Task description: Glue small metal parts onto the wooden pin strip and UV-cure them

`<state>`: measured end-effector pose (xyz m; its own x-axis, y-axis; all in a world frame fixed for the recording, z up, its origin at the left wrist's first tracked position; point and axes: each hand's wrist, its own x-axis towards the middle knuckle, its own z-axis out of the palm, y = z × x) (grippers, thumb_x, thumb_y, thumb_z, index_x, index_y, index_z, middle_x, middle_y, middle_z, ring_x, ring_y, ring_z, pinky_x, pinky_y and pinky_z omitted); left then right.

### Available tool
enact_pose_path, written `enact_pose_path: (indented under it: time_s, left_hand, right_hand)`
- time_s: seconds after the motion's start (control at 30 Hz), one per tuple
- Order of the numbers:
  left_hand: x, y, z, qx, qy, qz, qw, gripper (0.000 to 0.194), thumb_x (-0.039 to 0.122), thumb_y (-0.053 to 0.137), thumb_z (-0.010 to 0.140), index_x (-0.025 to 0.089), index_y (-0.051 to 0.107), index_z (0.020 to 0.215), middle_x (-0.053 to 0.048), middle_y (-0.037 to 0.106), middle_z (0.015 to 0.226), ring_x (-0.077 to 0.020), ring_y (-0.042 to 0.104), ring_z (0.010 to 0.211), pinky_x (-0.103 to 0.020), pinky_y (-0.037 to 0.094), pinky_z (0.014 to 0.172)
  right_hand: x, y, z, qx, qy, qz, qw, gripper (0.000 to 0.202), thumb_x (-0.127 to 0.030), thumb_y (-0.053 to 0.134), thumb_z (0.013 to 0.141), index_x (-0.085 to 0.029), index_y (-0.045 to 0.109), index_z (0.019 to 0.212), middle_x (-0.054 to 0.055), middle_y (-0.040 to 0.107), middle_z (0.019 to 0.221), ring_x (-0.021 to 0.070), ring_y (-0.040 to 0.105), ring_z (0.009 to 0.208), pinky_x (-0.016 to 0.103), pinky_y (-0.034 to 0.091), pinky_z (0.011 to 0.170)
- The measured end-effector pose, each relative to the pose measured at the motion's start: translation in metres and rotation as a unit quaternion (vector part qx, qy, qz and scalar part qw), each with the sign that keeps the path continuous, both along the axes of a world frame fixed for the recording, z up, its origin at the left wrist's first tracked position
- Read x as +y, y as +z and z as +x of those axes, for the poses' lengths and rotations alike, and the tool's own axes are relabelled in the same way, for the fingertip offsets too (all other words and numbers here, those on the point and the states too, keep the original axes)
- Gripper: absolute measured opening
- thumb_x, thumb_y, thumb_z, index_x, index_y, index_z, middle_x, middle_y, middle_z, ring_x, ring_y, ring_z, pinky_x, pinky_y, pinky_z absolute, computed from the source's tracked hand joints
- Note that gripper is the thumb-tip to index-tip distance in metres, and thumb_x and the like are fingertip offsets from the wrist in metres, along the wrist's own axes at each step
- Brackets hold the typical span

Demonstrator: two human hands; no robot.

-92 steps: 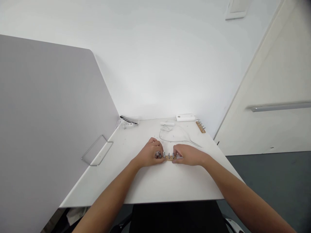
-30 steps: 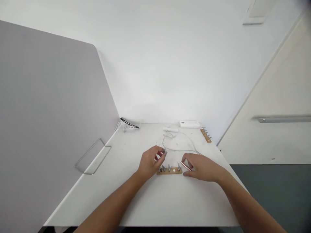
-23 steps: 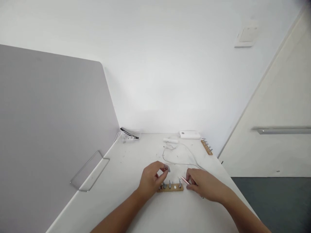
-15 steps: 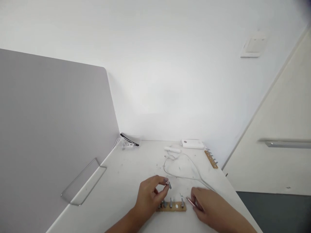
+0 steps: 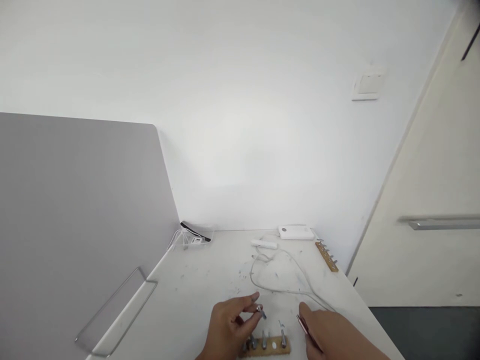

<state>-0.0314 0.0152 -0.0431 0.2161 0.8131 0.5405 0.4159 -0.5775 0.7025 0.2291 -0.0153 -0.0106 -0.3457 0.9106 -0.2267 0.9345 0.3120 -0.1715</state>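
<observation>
My left hand pinches a small shiny metal piece between thumb and fingers; its exact kind is too small to make out. Just below it on the table lies a wooden strip with several upright metal pegs and a white oval spot between two of them. The left hand partly hides the strip's left end. My right hand, to the right of the strip, is closed around a slim pinkish metal tool, its tip pointing up and left. The tool does not touch the strip.
A white cable loops over the white table behind my hands. Farther back are a white stick-shaped device, a white box, a second pegged strip and a clear tray. A grey panel and wire rack stand left.
The view has tilted upward, so the table and hands sit lower in the picture. The slim tool in my right hand points more steeply upward. Both hands keep what they hold.
</observation>
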Motion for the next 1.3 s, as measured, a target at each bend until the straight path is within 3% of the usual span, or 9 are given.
enact_pose_path:
  time_s: [0.13, 0.23, 0.33, 0.5, 0.6, 0.7, 0.97, 1.17, 1.3]
  left_hand:
    - [0.006, 0.017, -0.008, 0.010, 0.013, 0.071, 0.997, 0.011, 0.020, 0.072, 0.087, 0.023, 0.082, 0.085, -0.002, 0.083, 0.083, -0.0159, 0.077, 0.062, -0.015, 0.055, 0.044]
    - [0.007, 0.025, -0.014, 0.005, 0.053, 0.083, 0.995, 0.011, 0.022, 0.071, 0.089, 0.023, 0.081, 0.084, -0.002, 0.082, 0.082, -0.0171, 0.077, 0.064, -0.016, 0.055, 0.044]
    - [0.002, 0.035, -0.014, 0.007, 0.076, 0.070, 0.995, 0.011, 0.023, 0.070, 0.091, 0.022, 0.079, 0.086, -0.004, 0.082, 0.086, -0.0174, 0.077, 0.067, -0.017, 0.054, 0.044]
    - [-0.002, 0.057, -0.003, 0.069, -0.042, 0.123, 0.989, 0.005, 0.018, 0.070, 0.092, 0.021, 0.074, 0.093, -0.003, 0.081, 0.088, -0.0140, 0.073, 0.067, -0.016, 0.054, 0.048]
    - [0.005, 0.065, 0.000, 0.082, -0.068, 0.132, 0.986, 0.003, 0.019, 0.070, 0.094, 0.021, 0.072, 0.095, -0.004, 0.080, 0.090, -0.0144, 0.073, 0.071, -0.016, 0.055, 0.051]
    - [0.016, 0.058, -0.004, 0.068, -0.038, 0.106, 0.991, 0.007, 0.023, 0.066, 0.096, 0.021, 0.073, 0.094, -0.005, 0.080, 0.092, -0.0151, 0.074, 0.073, -0.016, 0.053, 0.048]
    - [0.031, 0.004, -0.010, 0.012, -0.016, -0.008, 1.000, 0.014, 0.025, 0.063, 0.095, 0.023, 0.077, 0.097, -0.006, 0.080, 0.100, -0.0163, 0.074, 0.078, -0.016, 0.054, 0.047]
    - [0.021, -0.002, -0.006, -0.065, -0.030, -0.080, 0.994, 0.013, 0.023, 0.064, 0.091, 0.020, 0.075, 0.086, -0.007, 0.078, 0.090, -0.0175, 0.074, 0.076, -0.015, 0.052, 0.043]
    - [0.011, -0.006, -0.005, -0.084, -0.072, -0.079, 0.991, 0.011, 0.019, 0.065, 0.089, 0.019, 0.075, 0.084, -0.008, 0.078, 0.091, -0.0165, 0.074, 0.072, -0.015, 0.053, 0.045]
  right_hand:
    - [-0.003, 0.006, -0.001, 0.025, -0.006, 0.046, 0.999, 0.015, -0.016, 0.056, 0.081, -0.019, 0.059, 0.096, 0.010, 0.074, 0.077, 0.0264, 0.068, 0.065, 0.032, 0.013, 0.052]
    - [-0.009, 0.017, 0.001, 0.063, -0.005, 0.084, 0.994, 0.005, -0.019, 0.052, 0.087, -0.021, 0.055, 0.091, 0.007, 0.071, 0.072, 0.0231, 0.064, 0.061, 0.032, 0.014, 0.053]
    - [-0.014, 0.030, 0.004, 0.076, 0.011, 0.097, 0.992, 0.013, -0.025, 0.043, 0.098, -0.021, 0.054, 0.091, 0.005, 0.069, 0.069, 0.0206, 0.061, 0.059, 0.032, 0.014, 0.053]
    - [-0.012, 0.038, 0.004, 0.078, 0.035, 0.128, 0.988, 0.028, -0.032, 0.034, 0.106, -0.020, 0.055, 0.093, 0.004, 0.068, 0.071, 0.0196, 0.060, 0.058, 0.033, 0.014, 0.054]
    - [-0.008, 0.035, 0.004, 0.099, 0.048, 0.148, 0.983, 0.025, -0.033, 0.035, 0.107, -0.021, 0.055, 0.098, 0.004, 0.069, 0.073, 0.0197, 0.060, 0.060, 0.032, 0.014, 0.054]
    - [-0.006, 0.034, 0.004, 0.127, 0.053, 0.151, 0.979, 0.026, -0.034, 0.031, 0.109, -0.022, 0.051, 0.097, 0.001, 0.066, 0.070, 0.0181, 0.058, 0.057, 0.031, 0.016, 0.054]
    - [0.000, 0.022, 0.006, 0.225, 0.068, 0.144, 0.961, 0.029, -0.036, 0.030, 0.111, -0.024, 0.054, 0.102, -0.001, 0.066, 0.079, 0.0186, 0.060, 0.069, 0.029, 0.029, 0.063]
    - [0.007, -0.006, 0.010, 0.248, 0.048, 0.193, 0.948, 0.029, -0.033, 0.032, 0.110, -0.022, 0.057, 0.100, 0.002, 0.067, 0.084, 0.0199, 0.063, 0.076, 0.031, 0.039, 0.073]
    - [0.013, -0.016, 0.016, 0.267, 0.012, 0.247, 0.931, 0.031, -0.031, 0.030, 0.110, -0.021, 0.059, 0.101, 0.004, 0.068, 0.086, 0.0201, 0.065, 0.076, 0.031, 0.042, 0.073]
